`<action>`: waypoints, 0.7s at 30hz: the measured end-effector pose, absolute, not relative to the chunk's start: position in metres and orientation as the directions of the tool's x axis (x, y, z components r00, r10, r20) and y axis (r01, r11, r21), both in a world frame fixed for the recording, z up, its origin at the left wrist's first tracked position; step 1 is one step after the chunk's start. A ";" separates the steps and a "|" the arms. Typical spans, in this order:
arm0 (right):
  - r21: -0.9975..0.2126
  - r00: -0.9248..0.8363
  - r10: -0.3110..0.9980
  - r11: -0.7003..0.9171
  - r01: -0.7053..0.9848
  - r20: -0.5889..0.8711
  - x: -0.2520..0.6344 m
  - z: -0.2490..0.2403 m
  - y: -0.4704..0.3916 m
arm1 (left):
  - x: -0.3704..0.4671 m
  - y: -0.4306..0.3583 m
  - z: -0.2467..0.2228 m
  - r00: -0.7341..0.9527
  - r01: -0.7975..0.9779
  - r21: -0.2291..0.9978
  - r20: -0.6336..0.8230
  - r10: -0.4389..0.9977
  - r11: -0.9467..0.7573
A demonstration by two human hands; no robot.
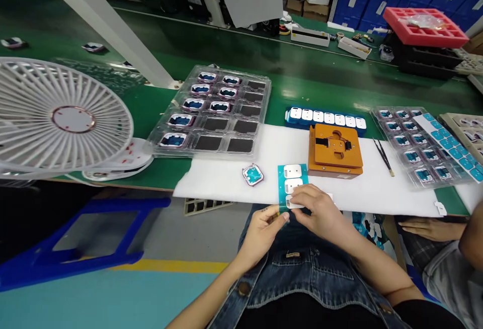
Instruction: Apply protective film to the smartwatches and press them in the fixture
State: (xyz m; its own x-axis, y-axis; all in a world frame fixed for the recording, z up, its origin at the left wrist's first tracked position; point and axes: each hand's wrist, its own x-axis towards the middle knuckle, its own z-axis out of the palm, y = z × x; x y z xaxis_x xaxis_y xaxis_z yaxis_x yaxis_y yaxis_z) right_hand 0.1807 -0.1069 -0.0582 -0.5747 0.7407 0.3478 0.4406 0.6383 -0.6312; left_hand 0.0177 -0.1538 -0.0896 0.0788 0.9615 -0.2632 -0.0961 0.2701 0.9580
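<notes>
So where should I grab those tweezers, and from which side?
Best to pinch the tweezers across both arms near the middle, your right hand coming down from above. They lie flat on the white mat, joined end towards you and spread tips pointing away, so that should suit.

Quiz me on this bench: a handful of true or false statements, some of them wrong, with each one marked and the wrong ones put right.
1. The left hand and right hand are both at the teal strip. True.
2. The fan stands to the right of the orange block. False: it is to the left.
3. The tweezers lie to the right of the orange block. True.
4. The loose framed part sits on top of the orange block. False: it lies on the white sheet, left of the teal strip.
5. The red tray is on top of black trays. True.
</notes>
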 end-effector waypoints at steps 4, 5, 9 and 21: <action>-0.664 -0.465 0.778 0.614 0.426 0.421 0.181 -0.036 -0.103 | 0.019 -0.155 -0.094 0.038 -0.103 0.946 -0.304 0.952 0.307; -0.662 -0.433 0.782 0.616 0.426 0.448 0.187 -0.026 -0.099 | 0.019 -0.155 -0.095 0.028 -0.101 0.942 -0.318 0.948 0.319; -0.611 -0.321 0.815 0.575 0.544 0.482 0.226 0.020 -0.059 | 0.021 -0.156 -0.093 -0.002 -0.073 0.938 -0.339 0.941 0.338; -0.475 -0.353 0.854 0.510 0.717 0.383 0.263 0.002 0.020 | -0.022 -0.155 -0.080 -0.128 0.543 0.816 0.311 0.942 -0.196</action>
State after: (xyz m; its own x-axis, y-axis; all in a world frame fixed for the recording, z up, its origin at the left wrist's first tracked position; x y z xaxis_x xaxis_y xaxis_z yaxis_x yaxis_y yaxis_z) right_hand 0.2628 0.0204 0.0021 -0.3525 0.8537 0.3833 0.7173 0.5096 -0.4753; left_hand -0.0223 -0.1545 -0.0804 -0.1282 0.9418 0.3108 0.5433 -0.1955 0.8165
